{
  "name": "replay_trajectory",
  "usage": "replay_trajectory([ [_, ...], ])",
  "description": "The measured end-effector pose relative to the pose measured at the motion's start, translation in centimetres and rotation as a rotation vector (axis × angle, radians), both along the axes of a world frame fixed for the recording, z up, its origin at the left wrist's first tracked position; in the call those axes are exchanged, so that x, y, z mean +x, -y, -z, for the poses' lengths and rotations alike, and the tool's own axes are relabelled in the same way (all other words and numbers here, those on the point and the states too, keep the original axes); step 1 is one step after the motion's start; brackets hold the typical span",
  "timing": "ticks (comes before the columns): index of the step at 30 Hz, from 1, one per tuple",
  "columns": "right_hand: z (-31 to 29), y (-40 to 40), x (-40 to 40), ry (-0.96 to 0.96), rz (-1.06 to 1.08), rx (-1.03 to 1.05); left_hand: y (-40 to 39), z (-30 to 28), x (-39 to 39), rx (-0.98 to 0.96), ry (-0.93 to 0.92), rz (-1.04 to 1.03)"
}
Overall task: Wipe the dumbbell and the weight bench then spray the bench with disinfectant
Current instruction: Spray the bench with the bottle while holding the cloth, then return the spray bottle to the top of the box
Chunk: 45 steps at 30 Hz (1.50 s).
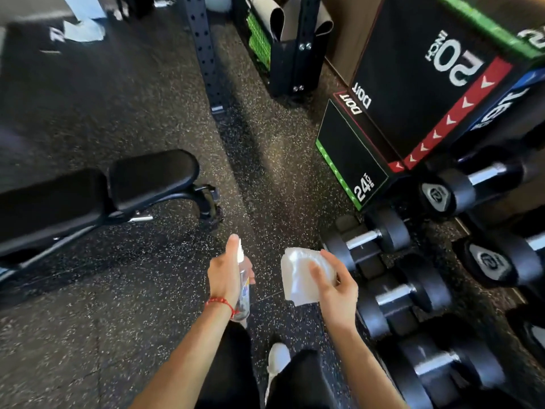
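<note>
My left hand (223, 271) grips a clear spray bottle (244, 286) with a white nozzle, held upright over the floor. My right hand (334, 286) holds a folded white cloth (298, 276) just to the right of the bottle. The nearest dumbbell (367, 242), black with a chrome handle, lies on the floor close beside the cloth, not touching it. The black padded weight bench (124, 184) stands to the left, well apart from both hands.
More black dumbbells (404, 296) line the floor and a rack at the right. A black plyo box (413, 93) marked 20 and 24 stands behind them. A black perforated rack upright (203, 51) rises at the top centre. Speckled rubber floor (118, 305) lies between bench and dumbbells.
</note>
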State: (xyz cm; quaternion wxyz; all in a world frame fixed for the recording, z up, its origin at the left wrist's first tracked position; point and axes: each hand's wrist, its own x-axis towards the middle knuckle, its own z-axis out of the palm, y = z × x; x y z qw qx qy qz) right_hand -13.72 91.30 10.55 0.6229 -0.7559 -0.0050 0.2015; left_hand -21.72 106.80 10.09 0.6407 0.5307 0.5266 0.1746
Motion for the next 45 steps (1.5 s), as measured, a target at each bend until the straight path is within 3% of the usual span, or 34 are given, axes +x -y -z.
replay_trajectory([
  [16,-0.8,-22.9,18.0,0.016,0.057,-0.028,-23.9,0.1,19.8,-0.027,0.067,0.064],
  [24,-0.2,-29.4,27.5,0.026,0.103,-0.041,-29.8,0.4,29.8,-0.010,0.043,0.114],
  [34,-0.8,-36.4,45.7,0.063,0.113,0.009,-36.6,-0.7,48.1,0.080,0.041,0.136],
  [45,-1.9,-41.2,61.0,0.097,0.196,0.003,-41.6,-2.6,65.4,0.106,0.089,0.296],
])
